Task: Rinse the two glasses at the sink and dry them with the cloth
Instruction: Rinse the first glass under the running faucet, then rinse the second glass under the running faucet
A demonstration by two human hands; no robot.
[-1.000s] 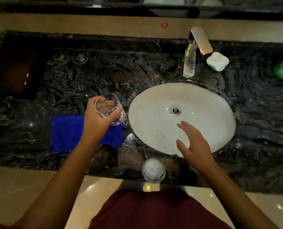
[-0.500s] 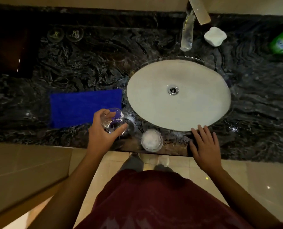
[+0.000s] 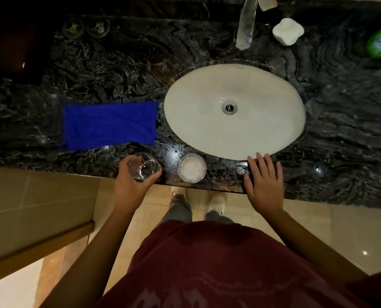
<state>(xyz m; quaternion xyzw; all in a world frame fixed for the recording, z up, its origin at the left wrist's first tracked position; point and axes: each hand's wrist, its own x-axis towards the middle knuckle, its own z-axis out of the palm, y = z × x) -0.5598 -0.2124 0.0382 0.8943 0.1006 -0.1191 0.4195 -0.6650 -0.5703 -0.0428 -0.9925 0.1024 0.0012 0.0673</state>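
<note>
Polished black marble counter (image 3: 118,63) with pale veining gleams around a glossy white ceramic basin (image 3: 196,121); a matt blue cloth (image 3: 109,125) lies at left, clear glass (image 3: 144,166) below it, a shiny metal tap (image 3: 246,25) at top.

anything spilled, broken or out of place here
Nothing broken. Both glasses sit close to the counter's front edge: one in the left hand, the other standing free. Wet glints show on the counter near them. The cloth lies flat.
</note>
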